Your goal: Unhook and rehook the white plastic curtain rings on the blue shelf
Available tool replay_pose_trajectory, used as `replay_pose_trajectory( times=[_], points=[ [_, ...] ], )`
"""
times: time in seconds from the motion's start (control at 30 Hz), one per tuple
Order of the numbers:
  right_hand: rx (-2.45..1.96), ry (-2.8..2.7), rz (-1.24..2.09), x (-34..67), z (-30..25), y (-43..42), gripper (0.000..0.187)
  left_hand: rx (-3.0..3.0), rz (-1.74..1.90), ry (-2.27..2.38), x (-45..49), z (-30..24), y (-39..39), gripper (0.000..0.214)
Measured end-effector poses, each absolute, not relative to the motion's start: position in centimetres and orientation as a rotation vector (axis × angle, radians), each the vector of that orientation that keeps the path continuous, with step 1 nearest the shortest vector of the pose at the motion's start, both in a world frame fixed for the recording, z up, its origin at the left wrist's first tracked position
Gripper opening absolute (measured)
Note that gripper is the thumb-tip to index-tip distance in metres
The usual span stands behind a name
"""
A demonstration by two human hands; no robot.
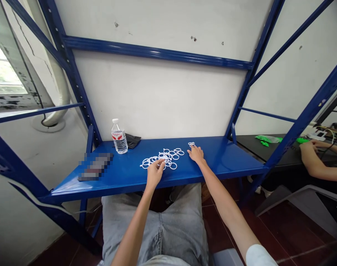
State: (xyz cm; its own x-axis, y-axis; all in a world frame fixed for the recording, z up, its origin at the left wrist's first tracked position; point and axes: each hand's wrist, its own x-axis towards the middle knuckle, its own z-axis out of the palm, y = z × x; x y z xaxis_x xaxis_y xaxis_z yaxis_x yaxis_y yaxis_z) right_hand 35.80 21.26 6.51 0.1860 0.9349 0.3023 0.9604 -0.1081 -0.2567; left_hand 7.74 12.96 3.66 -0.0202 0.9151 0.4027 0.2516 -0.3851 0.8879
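Watching through the head camera, I have both hands over the blue worktop (226,157), which carries a loose pile of white rings (166,157) and, to its right and farther back, a small ring cluster (191,144). Left hand (156,171): at the near side of the pile, thumb and fingers bent toward one another among the rings; whether they pinch one I cannot tell. Right hand (196,154): stretched palm-down to the small cluster, fingers slightly apart, tips at its near edge; any grip is hidden from me. Because the rings are thin and overlap, I judge fingertips suit them better than a full palm. The gap between pile and cluster probably serves to stop the two groups mixing. Left of the pile stand an upright water bottle (119,139), a black packet (133,140) just beside it, and, nearer the front, a dark flat object (95,167), too blurred to name; their placement seems to leave both arms room. Far right: a co-worker's hand (309,145) near green pieces (265,143), on a separate black worktop (248,146).
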Motion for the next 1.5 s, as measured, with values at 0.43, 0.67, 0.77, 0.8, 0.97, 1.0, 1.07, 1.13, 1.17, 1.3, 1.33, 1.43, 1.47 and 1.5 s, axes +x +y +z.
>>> replay_pose_trajectory(
  times=[0.43,0.67,0.77,0.8,0.97,1.0,1.07,1.13,1.17,1.3,1.33,1.43,1.47,1.5],
  points=[
    [-1.609,-1.935,0.107,36.3,6.5,15.8,0.029,1.756,1.41,1.256,8.1,4.5,12.4,0.04],
    [-1.038,-2.004,0.468,28.8,7.0,10.6,0.026,1.812,1.392,1.098,8.0,4.4,12.5,0.035],
    [-0.985,-1.984,0.508,27.3,6.6,10.4,0.023,1.809,1.401,1.08,7.9,4.2,12.7,0.03],
    [-0.99,-1.961,0.501,27.3,6.4,10.5,0.021,1.81,1.405,1.08,7.9,4.2,12.7,0.028],
    [-1.073,-1.916,0.479,28.5,5.6,11.0,0.027,1.843,1.435,1.1,7.9,4.1,12.6,0.023],
    [-1.077,-1.925,0.474,28.7,5.5,11.0,0.028,1.855,1.43,1.102,7.9,4.1,12.6,0.023],
    [-1.076,-1.944,0.46,28.8,5.5,10.9,0.028,1.87,1.41,1.099,7.9,4.1,12.6,0.024],
    [-1.076,-1.956,0.45,28.7,5.5,10.8,0.027,1.873,1.392,1.096,7.9,4.2,12.6,0.025],
    [-1.078,-1.958,0.446,28.7,5.5,10.8,0.026,1.872,1.386,1.095,7.8,4.2,12.6,0.026],
    [-1.081,-1.956,0.461,28.5,5.3,11.0,0.024,1.881,1.375,1.074,7.7,4.3,12.5,0.027],
    [-1.08,-1.954,0.468,28.6,5.2,11.1,0.024,1.884,1.376,1.063,7.7,4.4,12.5,0.027],
    [-1.085,-1.952,0.483,28.7,5.1,11.2,0.024,1.9,1.373,1.024,7.5,4.4,12.5,0.027],
    [-1.087,-1.95,0.487,28.7,5.2,11.1,0.024,1.906,1.368,1.013,7.5,4.4,12.5,0.028],
    [-1.088,-1.948,0.49,28.8,5.2,11.1,0.024,1.913,1.362,1.004,7.5,4.4,12.6,0.028]
  ],
)
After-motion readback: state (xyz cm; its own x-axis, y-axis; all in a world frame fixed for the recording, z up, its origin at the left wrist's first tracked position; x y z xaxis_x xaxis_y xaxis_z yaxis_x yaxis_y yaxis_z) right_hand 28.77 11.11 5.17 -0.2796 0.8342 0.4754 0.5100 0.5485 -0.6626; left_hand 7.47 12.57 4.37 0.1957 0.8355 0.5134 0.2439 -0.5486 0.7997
